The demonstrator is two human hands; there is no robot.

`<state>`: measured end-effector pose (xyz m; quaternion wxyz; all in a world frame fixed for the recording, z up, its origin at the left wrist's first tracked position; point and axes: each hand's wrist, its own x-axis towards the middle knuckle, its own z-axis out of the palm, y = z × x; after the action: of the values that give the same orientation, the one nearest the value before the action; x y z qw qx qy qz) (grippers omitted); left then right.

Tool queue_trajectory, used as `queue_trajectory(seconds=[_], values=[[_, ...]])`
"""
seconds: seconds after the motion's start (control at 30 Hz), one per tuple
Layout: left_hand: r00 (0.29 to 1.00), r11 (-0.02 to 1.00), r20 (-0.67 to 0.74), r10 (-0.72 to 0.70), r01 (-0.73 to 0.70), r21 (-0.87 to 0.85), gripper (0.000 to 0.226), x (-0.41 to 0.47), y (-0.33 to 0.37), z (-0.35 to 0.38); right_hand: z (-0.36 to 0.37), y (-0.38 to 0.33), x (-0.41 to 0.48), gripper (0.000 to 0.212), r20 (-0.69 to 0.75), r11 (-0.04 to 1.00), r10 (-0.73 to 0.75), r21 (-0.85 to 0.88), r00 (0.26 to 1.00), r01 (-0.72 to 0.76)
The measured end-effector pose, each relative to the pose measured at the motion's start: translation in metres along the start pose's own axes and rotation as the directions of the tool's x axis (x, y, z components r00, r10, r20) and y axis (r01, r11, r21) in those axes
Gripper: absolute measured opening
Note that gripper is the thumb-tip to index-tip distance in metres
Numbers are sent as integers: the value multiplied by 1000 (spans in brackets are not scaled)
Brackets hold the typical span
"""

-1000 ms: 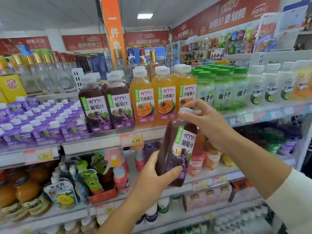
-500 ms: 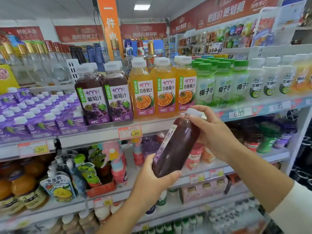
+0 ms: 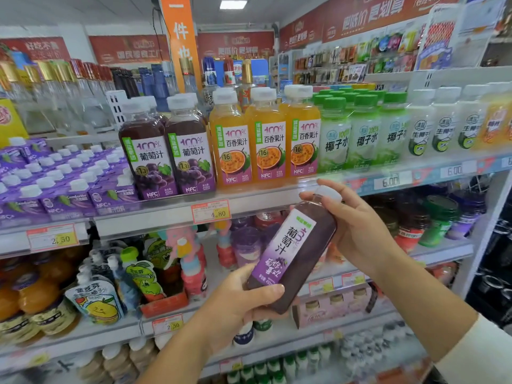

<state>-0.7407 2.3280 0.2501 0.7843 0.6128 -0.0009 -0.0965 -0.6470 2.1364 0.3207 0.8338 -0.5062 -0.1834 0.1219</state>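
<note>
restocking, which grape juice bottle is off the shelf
The bottle tilted between the left hand at its base and right hand at its cap; the other two stand upright on the shelf.

Bright, even light comes from a ceiling panel [image 3: 233,4] far above the fingers [image 3: 260,292], bottles [image 3: 443,120] to their right are blurred, and shelves [image 3: 415,177] bow at the edges.

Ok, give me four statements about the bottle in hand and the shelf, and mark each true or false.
1. The left hand grips the grape juice bottle at its base, the right hand near its cap. True.
2. The grape juice bottle stands upright. False: it is tilted, cap up and to the right.
3. The coconut water bottles have red caps. False: green caps.
4. The orange price tag reads 4.80. True.
</note>
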Motion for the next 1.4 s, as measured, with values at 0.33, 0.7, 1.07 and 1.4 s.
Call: queue_trajectory(seconds=[0.33,0.7,1.07,1.4], values=[[800,652,-177,574,-316,689,54,0,-4,21,-7,-4,-1,26,-143,970,-28,-243,989,-8],[996,999,88,29,-30,13,86,-6,5,6,-12,-9,-14,34,3,999,1,49,1000,-1],[953,863,-170,253,-142,486,71,-9,-4,24,-15,-9,-8,25,-120,990,-9,-142,993,-8],[908,811,-153,389,-259,524,76,-7,23,21,9,-62,4,40,71,884,-5,-465,997,38]])
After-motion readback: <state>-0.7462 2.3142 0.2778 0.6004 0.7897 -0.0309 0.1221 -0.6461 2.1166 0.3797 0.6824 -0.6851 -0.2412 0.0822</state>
